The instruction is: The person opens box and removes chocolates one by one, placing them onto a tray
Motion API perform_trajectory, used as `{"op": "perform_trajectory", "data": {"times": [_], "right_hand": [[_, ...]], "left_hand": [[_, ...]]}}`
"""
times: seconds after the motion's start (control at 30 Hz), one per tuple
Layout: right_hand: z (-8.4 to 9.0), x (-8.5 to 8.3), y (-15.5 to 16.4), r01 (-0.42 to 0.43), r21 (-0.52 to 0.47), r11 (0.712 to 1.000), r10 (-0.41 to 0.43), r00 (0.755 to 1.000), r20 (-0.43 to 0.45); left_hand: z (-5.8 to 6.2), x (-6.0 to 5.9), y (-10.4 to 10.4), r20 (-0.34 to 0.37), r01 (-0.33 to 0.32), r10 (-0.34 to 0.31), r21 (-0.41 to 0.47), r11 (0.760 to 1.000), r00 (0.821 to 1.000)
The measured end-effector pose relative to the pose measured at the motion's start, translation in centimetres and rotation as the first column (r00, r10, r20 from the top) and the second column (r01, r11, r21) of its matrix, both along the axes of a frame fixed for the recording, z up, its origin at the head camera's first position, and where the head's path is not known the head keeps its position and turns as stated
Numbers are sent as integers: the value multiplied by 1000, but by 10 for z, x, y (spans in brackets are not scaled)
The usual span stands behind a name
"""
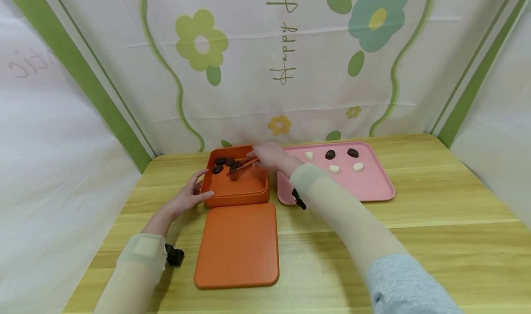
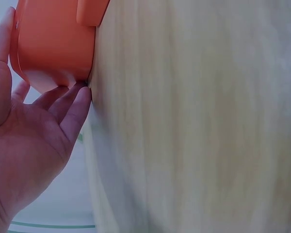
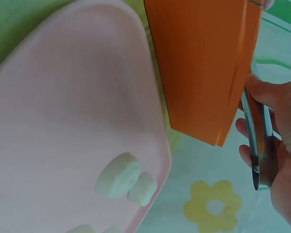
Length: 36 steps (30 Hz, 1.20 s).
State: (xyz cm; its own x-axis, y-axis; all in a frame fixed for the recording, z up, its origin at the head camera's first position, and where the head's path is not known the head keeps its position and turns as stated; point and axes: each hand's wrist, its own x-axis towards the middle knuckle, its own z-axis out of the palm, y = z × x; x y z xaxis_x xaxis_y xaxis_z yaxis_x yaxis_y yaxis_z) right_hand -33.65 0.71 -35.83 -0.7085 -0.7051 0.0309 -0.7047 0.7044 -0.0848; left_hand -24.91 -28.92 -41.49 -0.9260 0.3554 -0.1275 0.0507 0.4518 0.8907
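Metal tongs (image 3: 258, 145), gripped by the right hand (image 1: 271, 156), should release over the orange plastic box (image 1: 236, 185); left hand (image 1: 188, 198), fingers straight, steadies its left wall.

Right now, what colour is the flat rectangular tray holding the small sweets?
Pink; the flat rectangular tray shows best in the head view.

Left hand (image 2: 26, 141), fingers straight, touching orange box (image 2: 53, 43) w/ thumb on its side, on wood table (image 2: 199, 121).

Matt orange plastic box (image 1: 236, 187) (tongs (image 3: 258, 141) glossy metal) on wood-grain table (image 1: 415, 231).
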Motion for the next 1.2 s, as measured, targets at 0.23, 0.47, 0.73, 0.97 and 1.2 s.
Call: {"op": "perform_trajectory", "data": {"times": [0.23, 0.47, 0.73, 0.97, 1.2], "right_hand": [[9, 6, 10, -25, -62, 998, 26, 1000, 16], [12, 11, 29, -63, -146, 987, 65, 998, 8], [17, 22, 54, -92, -219, 971, 81, 995, -62], [26, 37, 78, -144, -268, 953, 128, 989, -78], [30, 54, 106, -184, -301, 936, 153, 981, -122]], "left_hand": [[-2, -3, 0, -7, -3, 3, -1, 1000, 1000], [0, -2, -1, 9, 0, 0, 12, 1000, 1000], [1, 0, 0, 9, -1, 1, 14, 1000, 1000], [1, 2, 1, 5, 4, -4, 15, 1000, 1000], [1, 2, 1, 9, 1, -1, 13, 1000, 1000]]}}
